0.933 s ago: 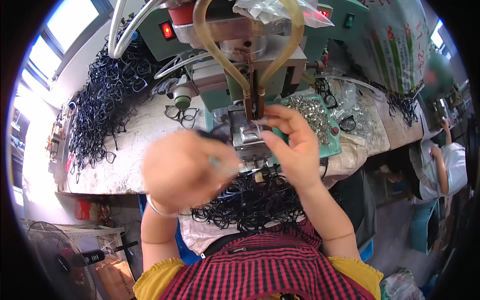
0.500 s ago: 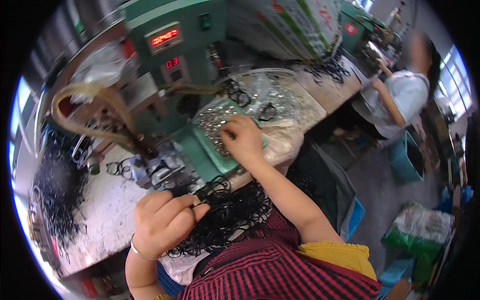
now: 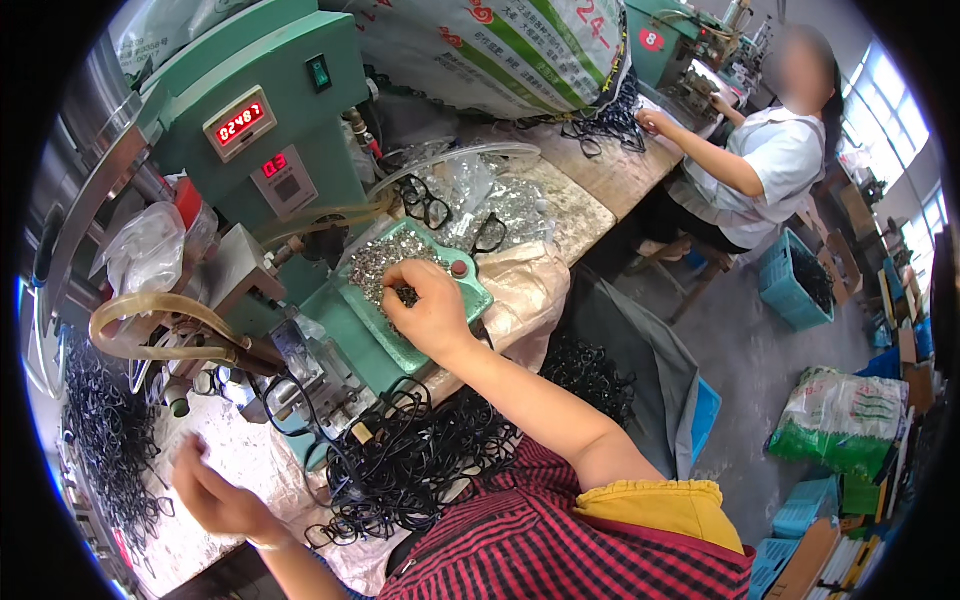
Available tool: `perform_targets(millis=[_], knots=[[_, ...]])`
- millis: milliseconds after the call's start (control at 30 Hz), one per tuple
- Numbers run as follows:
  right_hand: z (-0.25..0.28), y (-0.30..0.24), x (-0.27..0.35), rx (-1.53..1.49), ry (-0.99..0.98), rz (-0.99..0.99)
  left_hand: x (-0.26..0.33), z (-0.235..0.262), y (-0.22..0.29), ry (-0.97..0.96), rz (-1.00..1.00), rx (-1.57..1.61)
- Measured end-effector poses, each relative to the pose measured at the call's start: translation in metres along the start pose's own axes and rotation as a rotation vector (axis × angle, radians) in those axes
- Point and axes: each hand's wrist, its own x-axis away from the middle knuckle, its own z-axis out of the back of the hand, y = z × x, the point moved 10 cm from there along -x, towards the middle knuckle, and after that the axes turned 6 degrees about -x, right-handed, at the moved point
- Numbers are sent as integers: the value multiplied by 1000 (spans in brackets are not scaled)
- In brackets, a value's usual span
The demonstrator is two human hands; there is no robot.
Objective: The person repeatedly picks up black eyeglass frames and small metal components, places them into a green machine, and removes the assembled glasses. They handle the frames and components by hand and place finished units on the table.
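Observation:
My right hand [image 3: 430, 312] is over a green tray [image 3: 478, 292] heaped with small shiny metal pieces [image 3: 385, 258]. Its fingers are pinched together at the heap; what they hold is hidden. My left hand [image 3: 222, 498], blurred by motion, is above the worktop at the lower left. Its fingers are apart, and nothing shows in them. Between my arms lies a tangled pile of black plastic eyeglass frames [image 3: 420, 455]. A metal fixture [image 3: 318, 372] at the foot of the green machine [image 3: 215, 85] has black frame loops beside it.
A yellowish hose [image 3: 125, 308] loops in front of the machine. More black frames [image 3: 110, 440] are heaped at the far left. Clear plastic bags [image 3: 500, 195] lie behind the tray, near a large printed sack [image 3: 490, 50]. A person [image 3: 765, 165] sits at another machine to the right.
My left hand has moved left and down, away from the black frames, and its fingers have opened. My right hand stays pinched over the tray. The view has shifted.

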Motion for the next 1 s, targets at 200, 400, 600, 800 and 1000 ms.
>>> perform_targets(millis=[200,400,600,800,1000], knots=[[0,-8,-2,-53,8,-14,-3,-97,-226,-309,361,-574],[33,47,22,-409,283,-362,71,-102,-286,-320,551,-443],[-5,26,5,-389,147,-277,83,-127,-335,-707,934,-112],[29,10,23,-317,43,-279,104,-61,-233,-259,1142,629],[-35,-106,-3,-349,-270,192,65,-52,-183,-43,944,860]])
